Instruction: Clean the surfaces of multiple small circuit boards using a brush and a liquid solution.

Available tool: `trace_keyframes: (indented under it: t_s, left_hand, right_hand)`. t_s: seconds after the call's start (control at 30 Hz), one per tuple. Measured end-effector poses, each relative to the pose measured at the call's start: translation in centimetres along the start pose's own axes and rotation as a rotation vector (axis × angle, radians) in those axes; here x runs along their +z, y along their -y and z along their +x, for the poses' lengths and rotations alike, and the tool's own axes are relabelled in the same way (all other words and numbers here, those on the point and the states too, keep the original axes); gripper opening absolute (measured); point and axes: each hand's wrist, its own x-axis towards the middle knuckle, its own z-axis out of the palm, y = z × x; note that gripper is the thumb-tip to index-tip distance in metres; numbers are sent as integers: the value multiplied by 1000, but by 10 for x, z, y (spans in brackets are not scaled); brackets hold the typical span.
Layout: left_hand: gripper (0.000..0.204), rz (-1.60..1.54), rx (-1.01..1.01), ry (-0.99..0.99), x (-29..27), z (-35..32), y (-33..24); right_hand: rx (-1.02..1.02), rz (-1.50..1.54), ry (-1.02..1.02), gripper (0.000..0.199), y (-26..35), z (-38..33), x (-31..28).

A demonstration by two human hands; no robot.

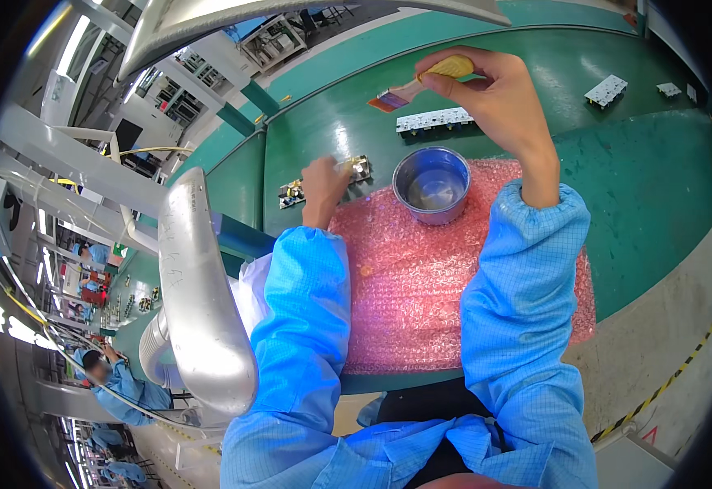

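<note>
My right hand (494, 98) is raised above the far side of the table, closed round the yellow handle of a flat paintbrush (405, 94). Its bristles point left. Below it stands a round metal bowl (432, 213) with clear liquid inside, resting on pink bubble wrap (409, 293). My left hand (326, 189) is at the wrap's far left corner, over circuit board parts. One populated section (292, 194) shows left of it and another board section (360, 168) by its fingertips; whether they are one board is hidden. The left fingers are blurred, and their grip is unclear.
Beyond the bowl lies a long white circuit board strip (433, 121). More white boards (606, 90) lie at the far right of the green table (641, 187). A silver fume extraction hood (201, 285) stands close to my left arm. A co-worker (123, 387) sits farther left.
</note>
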Motion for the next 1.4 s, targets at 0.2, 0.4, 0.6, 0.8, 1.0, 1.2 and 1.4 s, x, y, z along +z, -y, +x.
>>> trace_keyframes:
  t_s: [0.2, 0.4, 0.6, 0.8, 1.0, 1.2, 1.4]
  left_hand:
    - [59, 84, -184, 87, 9, -13, -16]
    - [60, 52, -187, 64, 8, -8, -20]
    - [64, 43, -205, 19, 16, 0, -15]
    - [68, 65, -213, 35, 14, 2, -26]
    - [66, 17, -181, 75, 18, 6, -13]
    - [59, 7, -178, 133, 7, 7, -15]
    - [56, 21, -141, 309, 3, 13, 3]
  right_hand:
    - [-7, -27, 37, 16, -2, 3, 8]
    - [-1, -62, 85, 16, -5, 3, 12]
    - [29, -99, 170, 15, -5, 6, 26]
    - [40, -128, 181, 15, -6, 5, 27]
    - [31, -148, 182, 16, -9, 5, 28]
    - [41, -183, 188, 16, -14, 5, 26]
    - [38, -188, 182, 16, -16, 6, 25]
